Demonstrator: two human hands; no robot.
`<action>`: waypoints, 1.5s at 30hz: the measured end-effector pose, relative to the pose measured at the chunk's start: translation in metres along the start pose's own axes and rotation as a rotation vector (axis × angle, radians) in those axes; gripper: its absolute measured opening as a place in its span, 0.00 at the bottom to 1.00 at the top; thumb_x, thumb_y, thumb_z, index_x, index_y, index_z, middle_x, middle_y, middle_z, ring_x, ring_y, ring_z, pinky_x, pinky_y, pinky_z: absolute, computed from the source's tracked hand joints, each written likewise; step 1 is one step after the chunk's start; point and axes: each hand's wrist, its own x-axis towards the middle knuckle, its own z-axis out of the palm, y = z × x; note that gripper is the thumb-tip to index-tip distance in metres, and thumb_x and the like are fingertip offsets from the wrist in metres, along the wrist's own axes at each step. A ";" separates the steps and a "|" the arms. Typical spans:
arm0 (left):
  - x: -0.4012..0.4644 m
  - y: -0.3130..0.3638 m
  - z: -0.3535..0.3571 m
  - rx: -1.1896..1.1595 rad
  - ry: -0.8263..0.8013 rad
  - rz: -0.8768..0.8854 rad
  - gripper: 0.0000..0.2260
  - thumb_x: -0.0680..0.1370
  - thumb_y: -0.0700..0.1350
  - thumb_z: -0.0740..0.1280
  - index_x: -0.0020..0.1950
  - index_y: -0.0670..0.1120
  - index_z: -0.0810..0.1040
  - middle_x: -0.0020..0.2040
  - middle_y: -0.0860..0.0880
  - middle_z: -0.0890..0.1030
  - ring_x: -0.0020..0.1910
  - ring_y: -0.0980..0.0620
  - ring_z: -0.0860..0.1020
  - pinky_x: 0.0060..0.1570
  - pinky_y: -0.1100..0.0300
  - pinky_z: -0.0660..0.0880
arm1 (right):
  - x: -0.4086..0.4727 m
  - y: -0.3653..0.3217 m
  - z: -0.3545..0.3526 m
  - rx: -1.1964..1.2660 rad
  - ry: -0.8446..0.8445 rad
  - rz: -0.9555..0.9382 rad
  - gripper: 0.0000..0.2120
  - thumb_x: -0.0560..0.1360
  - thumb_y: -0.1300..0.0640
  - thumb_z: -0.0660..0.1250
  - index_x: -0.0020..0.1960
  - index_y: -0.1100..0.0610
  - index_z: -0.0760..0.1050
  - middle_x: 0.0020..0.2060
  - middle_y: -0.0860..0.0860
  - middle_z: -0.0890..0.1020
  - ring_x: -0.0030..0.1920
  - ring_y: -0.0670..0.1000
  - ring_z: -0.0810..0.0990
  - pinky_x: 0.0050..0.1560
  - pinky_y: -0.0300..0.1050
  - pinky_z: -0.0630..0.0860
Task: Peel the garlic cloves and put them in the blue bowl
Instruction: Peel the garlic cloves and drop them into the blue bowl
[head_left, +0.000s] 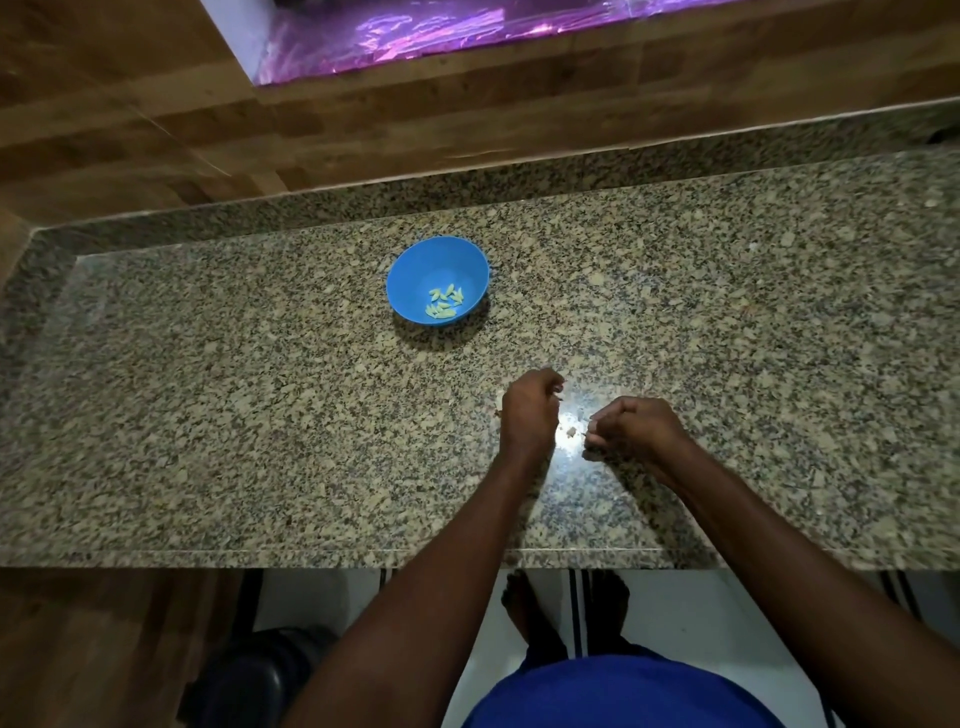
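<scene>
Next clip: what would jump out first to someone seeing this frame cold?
The blue bowl stands out on the speckled granite counter, towards the back, with a small heap of pale peeled garlic cloves inside. Nearer the front edge, the left hand and right hand hover close together with curled fingers, a few pale scraps lying between them. What the fingers hold is too small to tell.

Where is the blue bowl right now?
In the head view the blue bowl sits on the granite counter, left of centre and farther from the person than both hands, with peeled cloves lying inside it.
</scene>
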 end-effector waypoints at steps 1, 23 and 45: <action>-0.002 -0.003 -0.001 -0.007 0.019 0.005 0.14 0.74 0.31 0.66 0.55 0.43 0.83 0.50 0.46 0.84 0.47 0.49 0.81 0.50 0.55 0.79 | 0.000 0.000 -0.002 -0.003 0.001 -0.007 0.04 0.70 0.78 0.64 0.42 0.74 0.77 0.35 0.67 0.80 0.31 0.58 0.79 0.37 0.60 0.83; -0.073 -0.019 0.027 0.533 -0.065 0.320 0.12 0.66 0.34 0.74 0.36 0.45 0.72 0.36 0.46 0.73 0.35 0.48 0.70 0.29 0.55 0.61 | -0.021 0.015 -0.022 0.142 -0.075 0.074 0.09 0.72 0.79 0.60 0.41 0.69 0.75 0.36 0.66 0.76 0.30 0.56 0.72 0.35 0.58 0.84; -0.093 -0.014 0.018 0.348 0.084 0.120 0.07 0.73 0.31 0.68 0.39 0.41 0.80 0.38 0.45 0.79 0.35 0.48 0.76 0.32 0.58 0.69 | -0.029 0.043 -0.031 0.170 -0.018 0.140 0.06 0.73 0.77 0.63 0.41 0.70 0.76 0.34 0.65 0.77 0.31 0.59 0.76 0.33 0.50 0.84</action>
